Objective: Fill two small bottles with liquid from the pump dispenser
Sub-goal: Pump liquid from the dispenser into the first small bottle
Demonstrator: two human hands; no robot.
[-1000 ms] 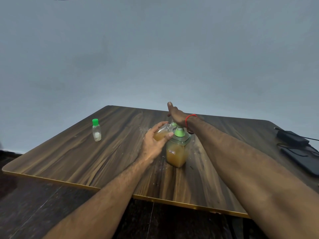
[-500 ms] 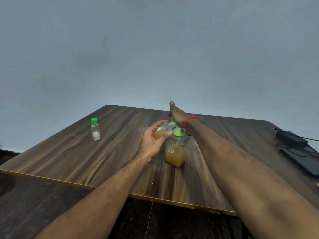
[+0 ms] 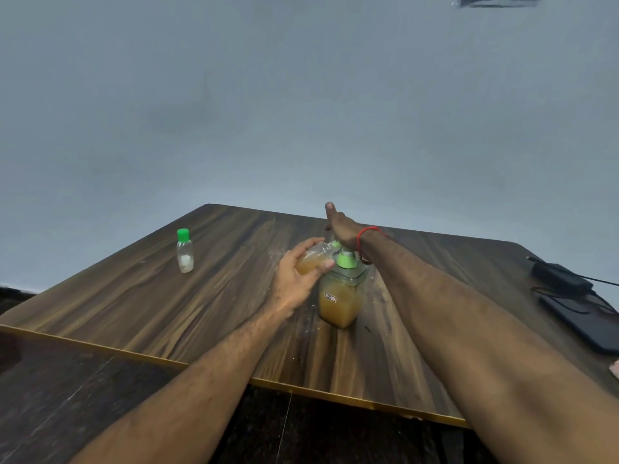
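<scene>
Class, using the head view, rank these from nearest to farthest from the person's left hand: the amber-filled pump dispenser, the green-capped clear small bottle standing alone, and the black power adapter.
1. Amber-filled pump dispenser, just right of the left hand.
2. Green-capped clear small bottle, far left.
3. Black power adapter, right edge.

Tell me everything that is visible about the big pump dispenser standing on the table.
The clear, squarish plastic pump dispenser stands upright on the dark wooden table, near its middle. Amber liquid fills most of its body, and a small white label sits on the front. Its collar and pump are green. The right hand lies on the pump head with straight fingers. The left hand holds a small clear bottle, tilted and partly filled with amber liquid, at the spout. Small spatters lie around the base.
</scene>
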